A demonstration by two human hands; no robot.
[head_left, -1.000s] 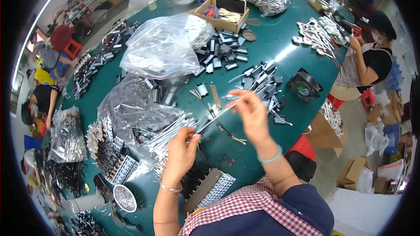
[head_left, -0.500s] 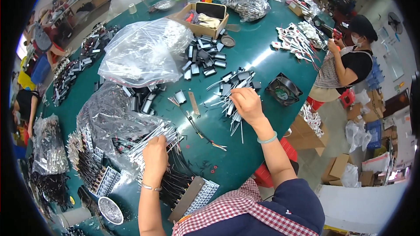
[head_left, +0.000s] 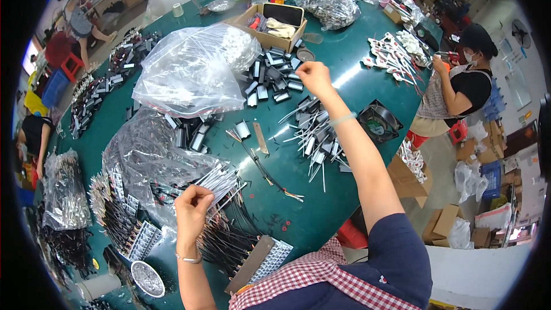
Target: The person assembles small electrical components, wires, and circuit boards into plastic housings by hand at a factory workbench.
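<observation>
My left hand (head_left: pixel 192 211) is pinched closed beside a bundle of thin silver-white strips (head_left: pixel 219 181) lying on a clear plastic bag; whether anything is between its fingertips cannot be made out. My right hand (head_left: pixel 317 80) is stretched forward over the table, thumb and fingers closed together, at the right edge of a heap of small black casings (head_left: pixel 265 74). Whatever its fingertips hold, if anything, is too small to see. Under my right forearm lies a pile of casings with white strips (head_left: pixel 313 132). Between my hands rests a short cable with bare coloured ends (head_left: pixel 261 166).
A large clear bag (head_left: pixel 186 72), a cardboard box (head_left: pixel 275 34) and two bottles stand farther back. A black fan (head_left: pixel 379 120) sits on the right. Bundled black wires (head_left: pixel 229 241) lie near my left arm. A co-worker (head_left: pixel 468 80) works at the right edge.
My right hand has moved forward from the strip-and-casing pile to the black casing heap. My left hand has drawn back slightly from the strips. A person at far left has come more into view.
</observation>
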